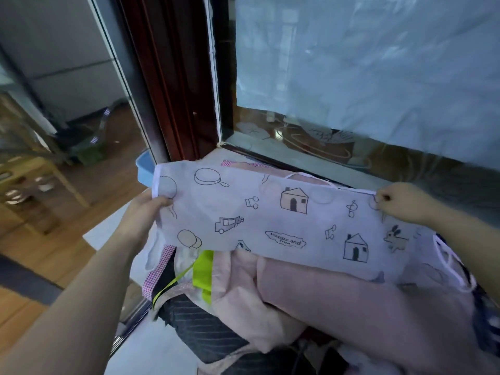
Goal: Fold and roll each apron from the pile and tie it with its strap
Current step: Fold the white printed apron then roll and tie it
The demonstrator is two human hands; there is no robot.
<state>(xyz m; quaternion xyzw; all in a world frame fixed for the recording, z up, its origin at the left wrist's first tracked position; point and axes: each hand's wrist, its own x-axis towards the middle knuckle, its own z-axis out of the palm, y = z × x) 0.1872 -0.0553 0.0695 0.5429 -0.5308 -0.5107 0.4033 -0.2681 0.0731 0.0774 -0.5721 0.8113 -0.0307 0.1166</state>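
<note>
I hold a thin white apron (pixel 270 220), printed with houses, cars and balloons, stretched out in the air between both arms. It hangs just above the pile (pixel 297 299) of other aprons heaped on the window ledge. My left grip (pixel 147 209) is closed on the apron's left edge, thumb on top of the cloth. My right grip (pixel 400 203) pinches the upper right corner between thumb and fingertips. Both arms reach forward, well apart, so the top edge is taut. The cloth looks very light, soft and limp. I judge it will flop unless taken by corners or hems. A white strap (pixel 449 263) loops loose below my right wrist and might snag.
</note>
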